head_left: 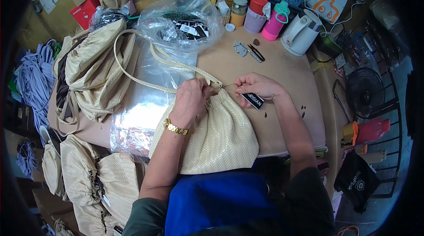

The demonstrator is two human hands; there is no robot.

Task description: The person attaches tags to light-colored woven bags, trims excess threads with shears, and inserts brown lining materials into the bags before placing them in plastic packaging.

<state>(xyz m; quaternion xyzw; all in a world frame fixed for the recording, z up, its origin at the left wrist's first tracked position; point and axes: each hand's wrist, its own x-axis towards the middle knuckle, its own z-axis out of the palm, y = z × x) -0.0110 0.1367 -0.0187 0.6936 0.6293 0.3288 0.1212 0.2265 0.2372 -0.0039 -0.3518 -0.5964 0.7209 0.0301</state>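
Observation:
A cream woven drawstring bag lies at the table's near edge, its strap looped out behind it. My left hand, with a gold watch on the wrist, is closed at the gathered top of the bag beside the metal strap fitting; what its fingertips grip is hidden. My right hand, just right of that fitting, pinches a thin cord attached to a black tag, which hangs below the fingers. The cord runs toward the fitting.
More cream bags lie left and lower left. Plastic sheeting covers part of the table. Behind stand a bag of tags, snips, bottles and a kettle. A fan is at the right.

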